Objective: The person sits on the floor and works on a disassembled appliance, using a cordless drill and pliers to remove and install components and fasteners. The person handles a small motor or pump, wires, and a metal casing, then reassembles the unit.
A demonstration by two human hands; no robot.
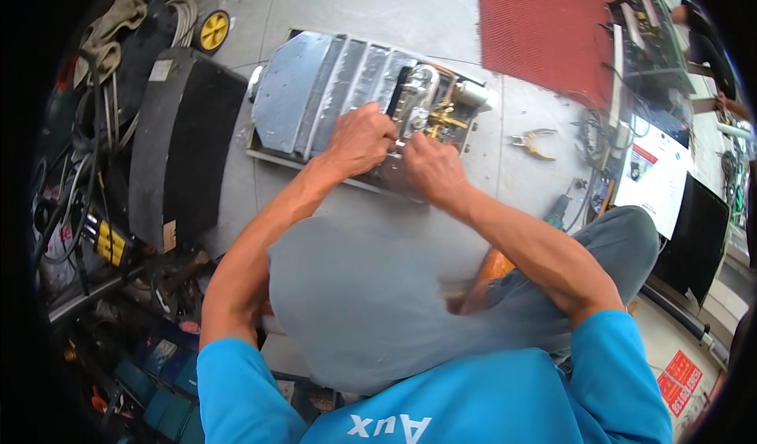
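An opened metal appliance, probably a gas water heater (pixel 292 89), lies on the floor before me with its grey panels facing up. At its right end are silver tubes, a copper pipe, a white cylinder (pixel 475 95) and a brass valve fitting (pixel 446 121). My left hand (pixel 363 138) and my right hand (pixel 434 168) meet over the near side of these parts, fingers bent and closed. Something small and pale shows between the fingertips, but I cannot make out what it is. Pliers with yellow handles (pixel 538 144) lie apart, right of the appliance.
A large dark panel (pixel 189 128) stands at the left beside cables, tools and a yellow wheel (pixel 214 31). A red mat (pixel 544 34) covers the floor at the far right. A green power tool (pixel 560 210), a printed white box (pixel 653 177) and another person's arm (pixel 721 106) are at right.
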